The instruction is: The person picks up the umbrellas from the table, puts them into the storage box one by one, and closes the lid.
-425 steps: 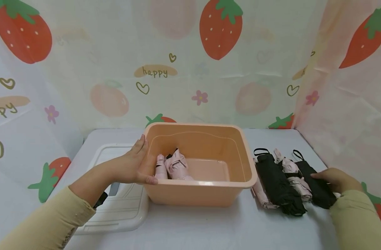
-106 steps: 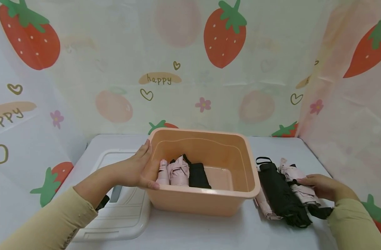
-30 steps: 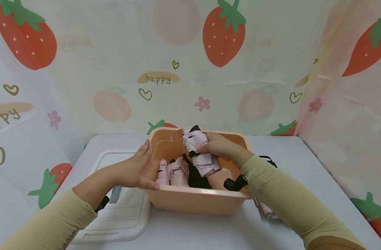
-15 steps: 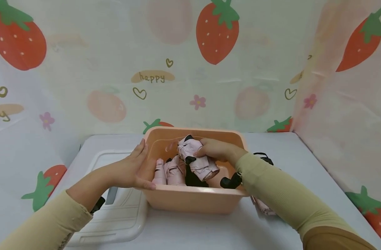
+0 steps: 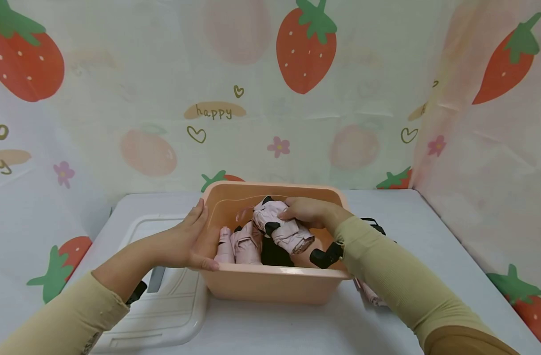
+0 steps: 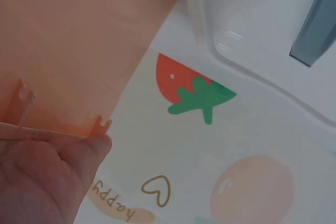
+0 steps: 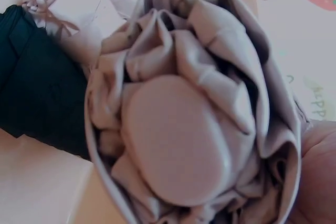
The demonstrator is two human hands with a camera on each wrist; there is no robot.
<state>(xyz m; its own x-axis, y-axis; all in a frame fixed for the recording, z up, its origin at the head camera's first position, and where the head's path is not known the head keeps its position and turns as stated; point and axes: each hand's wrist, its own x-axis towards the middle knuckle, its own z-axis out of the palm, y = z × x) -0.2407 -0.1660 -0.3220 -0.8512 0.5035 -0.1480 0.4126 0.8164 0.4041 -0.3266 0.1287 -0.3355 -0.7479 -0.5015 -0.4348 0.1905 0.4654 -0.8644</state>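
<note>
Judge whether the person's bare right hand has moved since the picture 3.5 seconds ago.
Yes: the right hand moved left and higher in the head view, nearing the pink five-petalled flower printed on the pale backdrop.

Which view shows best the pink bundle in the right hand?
The head view: the pink bundle appears lengthwise, the right hand covering only part. The right wrist view shows its end close up; the left wrist, none of it.
</note>
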